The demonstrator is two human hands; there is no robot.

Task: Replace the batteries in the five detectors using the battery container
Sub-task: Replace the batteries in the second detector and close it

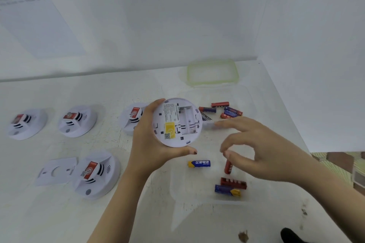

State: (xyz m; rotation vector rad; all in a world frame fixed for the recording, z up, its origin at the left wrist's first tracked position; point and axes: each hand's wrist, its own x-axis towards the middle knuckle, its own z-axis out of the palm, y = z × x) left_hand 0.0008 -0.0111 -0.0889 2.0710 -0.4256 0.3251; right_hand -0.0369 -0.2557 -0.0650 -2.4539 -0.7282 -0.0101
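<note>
Taking the held detector as the dial's centre: nearest, at five o'clock, a red battery pack (233, 183) and a blue-and-yellow battery (227, 190) lie in the clear battery container (173, 187); a blue battery (198, 163) lies at six o'clock. At four o'clock the right hand (262, 150) reaches over the container, forefinger stretched out, thumb and a curled finger pinching the top of a red battery (228, 166), which hangs tilted. At centre the left hand (146, 144) grips the detector (177, 122) by its rim, underside up, battery bay open and empty. At eight o'clock sit another detector (96, 174) and a loose mounting plate (56, 170); at nine o'clock three more detectors (78, 121) stand in a row. At two o'clock lie more batteries (227, 110); at one o'clock, farthest, a green-rimmed lid (212, 73).

The step looks like loading fresh cells; it likely goes best holding the detector level, matching each battery's marks to the bay, pushing the flat end against the spring first, then pressing the other end down.
</note>
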